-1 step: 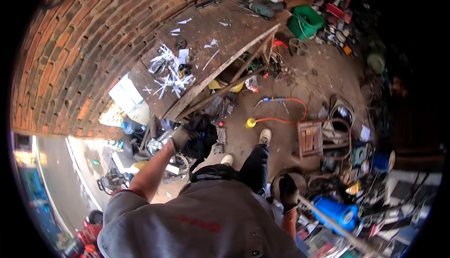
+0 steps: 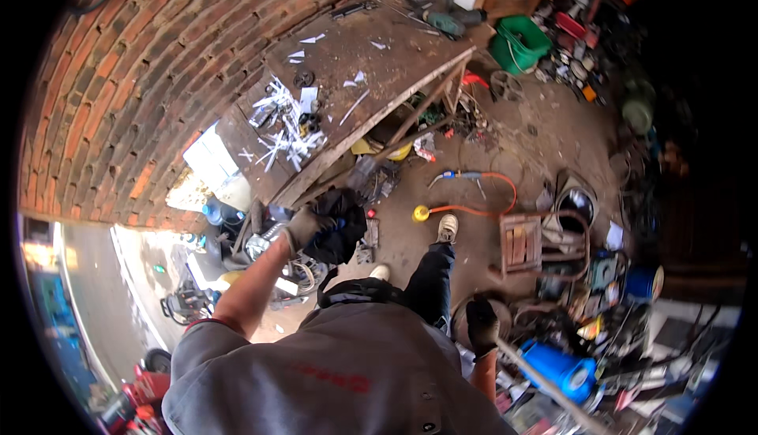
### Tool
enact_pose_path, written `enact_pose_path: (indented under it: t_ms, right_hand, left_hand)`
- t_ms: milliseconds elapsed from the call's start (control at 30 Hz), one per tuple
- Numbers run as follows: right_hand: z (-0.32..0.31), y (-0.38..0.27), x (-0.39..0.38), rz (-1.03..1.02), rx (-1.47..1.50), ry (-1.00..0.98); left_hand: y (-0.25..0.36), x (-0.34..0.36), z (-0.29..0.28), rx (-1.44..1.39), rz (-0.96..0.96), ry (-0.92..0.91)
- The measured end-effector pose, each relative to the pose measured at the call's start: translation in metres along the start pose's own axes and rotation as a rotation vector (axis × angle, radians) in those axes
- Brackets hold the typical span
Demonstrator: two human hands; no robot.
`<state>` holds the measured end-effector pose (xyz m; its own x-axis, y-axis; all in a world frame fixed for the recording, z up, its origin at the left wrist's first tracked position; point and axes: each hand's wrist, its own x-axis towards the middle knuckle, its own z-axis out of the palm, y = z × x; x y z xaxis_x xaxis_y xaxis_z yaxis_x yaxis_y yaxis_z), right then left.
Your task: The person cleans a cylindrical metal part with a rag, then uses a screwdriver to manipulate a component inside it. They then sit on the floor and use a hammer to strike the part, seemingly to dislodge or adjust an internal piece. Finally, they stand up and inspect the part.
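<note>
Head view: left of centre, a grey-gloved left hand [image 2: 305,230] is gripping a crumpled black fabric bundle [image 2: 347,228], fingers curled; lower right, a dark-gloved right hand [image 2: 482,327] is hanging, grip unclear. Handling the bundle is apparently underway, next probably requiring a steady hold.
</note>
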<state>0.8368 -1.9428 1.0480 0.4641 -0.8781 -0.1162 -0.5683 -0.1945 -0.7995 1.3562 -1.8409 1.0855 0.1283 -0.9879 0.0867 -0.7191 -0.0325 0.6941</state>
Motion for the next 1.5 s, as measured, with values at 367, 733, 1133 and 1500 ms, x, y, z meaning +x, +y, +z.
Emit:
enact_pose_path:
  t_ms: [367,733,1133,1500]
  right_hand:
    - [-0.090,-0.066,0.394,0.008,-0.125,-0.331]
    - [0.095,-0.305,0.732,-0.660,-0.299,-0.081]
    - [0.265,-0.380,0.889,-0.335,-0.810,-0.297]
    - [0.130,-0.397,0.835,-0.147,0.374,-0.462]
  left_hand:
    - [0.040,0.276,-0.102,0.136,-0.773,0.016]
    - [-0.059,0.325,-0.093,0.389,-0.832,-0.066]
    - [-0.069,0.348,-0.038,0.643,-0.908,0.016]
    - [-0.072,0.350,-0.089,0.245,-0.887,0.098]
